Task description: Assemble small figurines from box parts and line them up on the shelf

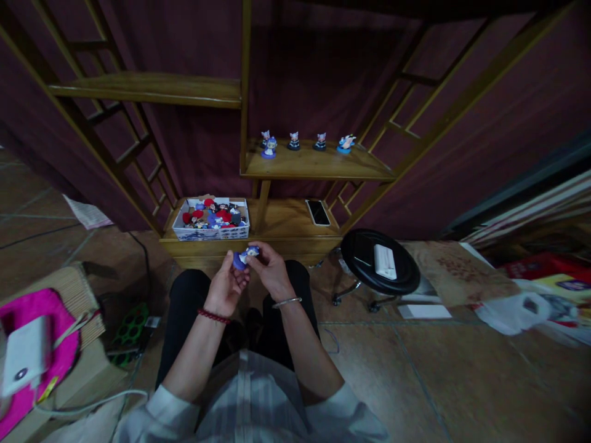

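Note:
Above my lap, both hands hold one small purple-and-white figurine (250,253) tilted on its side. The thumb and fingers of my left hand (226,289), with a red bead bracelet at its wrist, are at the round purple base. My right hand (271,272), a silver bangle on its wrist, pinches the upper part. Just beyond them stands a white box (210,234) filled with a jumble of red, purple and dark figurines. On the raised shelf (318,165) are several upright figurines, among them a purple one (269,147) at the left and a blue one (346,144) at the right.
A smartphone (318,213) lies on the lower shelf. To the right, a round black stool (381,280) bears a white device (385,262) and a dark flat item. At left, a white power bank (26,357) with a cable rests on a pink mat (64,335).

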A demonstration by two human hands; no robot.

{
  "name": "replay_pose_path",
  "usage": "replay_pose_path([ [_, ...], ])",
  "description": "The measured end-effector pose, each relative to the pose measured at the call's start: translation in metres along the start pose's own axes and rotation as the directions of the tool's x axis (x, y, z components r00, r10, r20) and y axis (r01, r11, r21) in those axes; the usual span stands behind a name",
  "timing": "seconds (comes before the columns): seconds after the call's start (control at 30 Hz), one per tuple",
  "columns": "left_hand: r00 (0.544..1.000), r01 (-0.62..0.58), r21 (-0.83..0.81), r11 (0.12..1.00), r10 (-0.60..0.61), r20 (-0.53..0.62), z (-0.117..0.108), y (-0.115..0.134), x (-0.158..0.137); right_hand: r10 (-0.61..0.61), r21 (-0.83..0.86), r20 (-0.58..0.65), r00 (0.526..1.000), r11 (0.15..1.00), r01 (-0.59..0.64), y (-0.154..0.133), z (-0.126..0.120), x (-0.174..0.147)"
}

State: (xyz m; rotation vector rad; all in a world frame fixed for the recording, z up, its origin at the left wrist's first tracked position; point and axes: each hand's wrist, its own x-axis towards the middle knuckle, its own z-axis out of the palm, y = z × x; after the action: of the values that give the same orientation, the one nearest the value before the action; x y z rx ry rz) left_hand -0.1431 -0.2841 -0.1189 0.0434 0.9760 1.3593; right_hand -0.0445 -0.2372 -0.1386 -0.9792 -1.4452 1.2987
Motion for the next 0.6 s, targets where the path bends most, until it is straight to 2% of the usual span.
replay_pose_path([
  [0.6,0.997,-0.010,-0.026,1.000,0.012,0.080,-0.0065,-0.0019,-0.0007,0.021,0.041,-0.008,1.000,0.999,-0.021,-0.0094,-0.0005,-0.0044],
])
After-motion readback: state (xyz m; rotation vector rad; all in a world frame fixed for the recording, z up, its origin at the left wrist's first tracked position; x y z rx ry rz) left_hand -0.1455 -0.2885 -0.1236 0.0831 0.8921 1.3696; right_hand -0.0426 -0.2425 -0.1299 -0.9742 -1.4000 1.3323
